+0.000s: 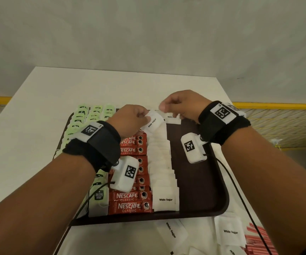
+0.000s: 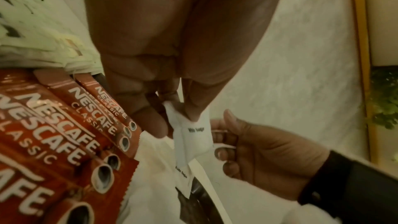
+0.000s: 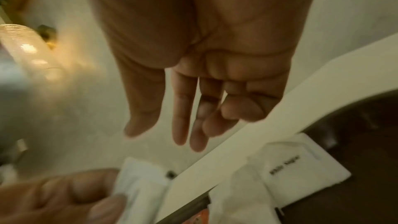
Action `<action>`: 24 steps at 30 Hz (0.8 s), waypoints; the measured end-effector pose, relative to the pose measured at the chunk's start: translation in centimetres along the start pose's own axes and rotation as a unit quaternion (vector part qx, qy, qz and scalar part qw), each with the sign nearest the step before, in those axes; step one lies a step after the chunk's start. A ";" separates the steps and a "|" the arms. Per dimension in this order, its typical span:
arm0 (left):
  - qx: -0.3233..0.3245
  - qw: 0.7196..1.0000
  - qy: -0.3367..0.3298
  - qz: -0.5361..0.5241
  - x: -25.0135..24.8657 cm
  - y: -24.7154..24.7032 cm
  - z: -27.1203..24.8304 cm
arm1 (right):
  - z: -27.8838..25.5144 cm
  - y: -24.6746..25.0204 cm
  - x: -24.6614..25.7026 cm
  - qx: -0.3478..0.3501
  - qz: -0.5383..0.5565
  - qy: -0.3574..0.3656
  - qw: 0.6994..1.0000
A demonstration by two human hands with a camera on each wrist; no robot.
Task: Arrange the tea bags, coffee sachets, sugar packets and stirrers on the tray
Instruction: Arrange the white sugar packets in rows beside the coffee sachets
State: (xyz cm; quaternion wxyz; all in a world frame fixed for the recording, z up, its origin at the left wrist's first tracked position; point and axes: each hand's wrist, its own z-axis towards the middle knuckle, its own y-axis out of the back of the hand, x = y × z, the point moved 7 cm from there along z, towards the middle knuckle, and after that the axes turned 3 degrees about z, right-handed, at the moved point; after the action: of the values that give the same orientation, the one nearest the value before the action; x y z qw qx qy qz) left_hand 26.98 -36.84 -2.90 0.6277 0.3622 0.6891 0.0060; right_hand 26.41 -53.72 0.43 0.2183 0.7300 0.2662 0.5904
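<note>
**Sugar packet pinched at the far end of the tray**

Sugar packet (image 1: 153, 122), white and printed "White Sugar", is hanging between the thumb and fingers of the left hand (image 1: 130, 120), which is pinching it at its top edge above the far end of the sugar row (image 1: 162, 162). That row is running near to far down the middle of the dark brown tray (image 1: 203, 190), with the red coffee sachets (image 1: 133, 203) lined up just to its left and the green tea bags (image 1: 82, 116) filling the far-left side. The right hand (image 1: 179, 105) is hovering just right of the packet, fingers loosely extended and holding nothing in the wrist view; another sugar packet (image 1: 172, 118) is lying on the tray just below it. More loose packets (image 1: 229, 230) are lying on the white table (image 1: 28, 126) near the tray's near edge, beside red stirrers (image 1: 257, 240).
</note>
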 end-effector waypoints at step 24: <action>-0.063 0.998 -0.025 0.014 -0.8 0.8 -2.2 | 0.5 0.3 -10.2 -0.113 0.084 -0.255 0.957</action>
State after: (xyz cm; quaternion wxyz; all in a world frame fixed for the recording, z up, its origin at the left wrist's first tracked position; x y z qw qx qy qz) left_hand 25.42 -35.65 -1.33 0.6660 0.3319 0.6663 0.0489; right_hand 25.32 -60.49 -7.08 0.3100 0.8466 0.0709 0.4269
